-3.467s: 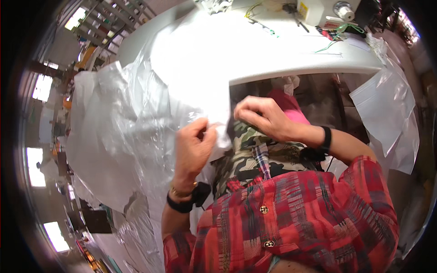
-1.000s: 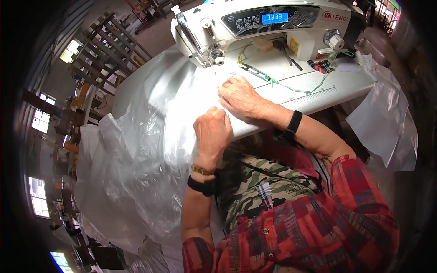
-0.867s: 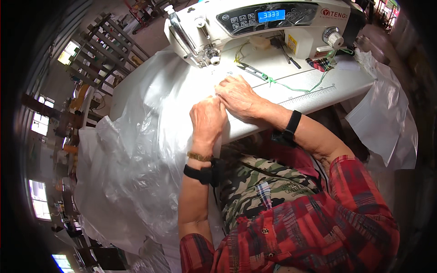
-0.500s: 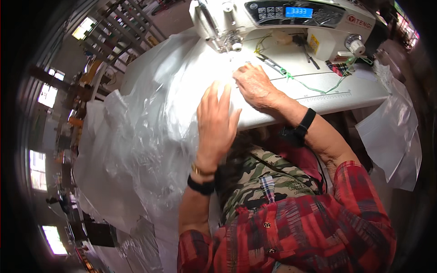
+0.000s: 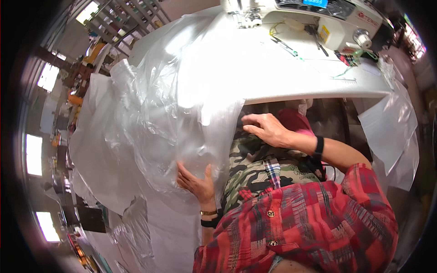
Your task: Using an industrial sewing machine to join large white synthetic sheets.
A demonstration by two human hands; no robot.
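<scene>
A large sheet of translucent plastic (image 5: 152,132) hangs in creased folds over the front and left of the white sewing table (image 5: 314,84). My left hand (image 5: 196,183) lies against the hanging sheet below the table edge, its fingers spread and holding nothing that I can see. My right hand (image 5: 268,129) hovers over my lap, just right of the sheet's edge, with loosely stretched fingers and nothing visible in them. At the back stands a white sewing machine (image 5: 334,27), its needle area (image 5: 248,19) well beyond both hands.
Thread snips (image 5: 286,47), a dark slim tool (image 5: 316,40) and a plaid scrap (image 5: 344,58) lie on the table by the machine. Another plastic sheet (image 5: 391,141) hangs at the right end. Metal racks (image 5: 125,20) stand at the far left.
Both hands have come back from near the needle toward my body, the left down along the sheet, the right above my lap. The view has tilted lower.
</scene>
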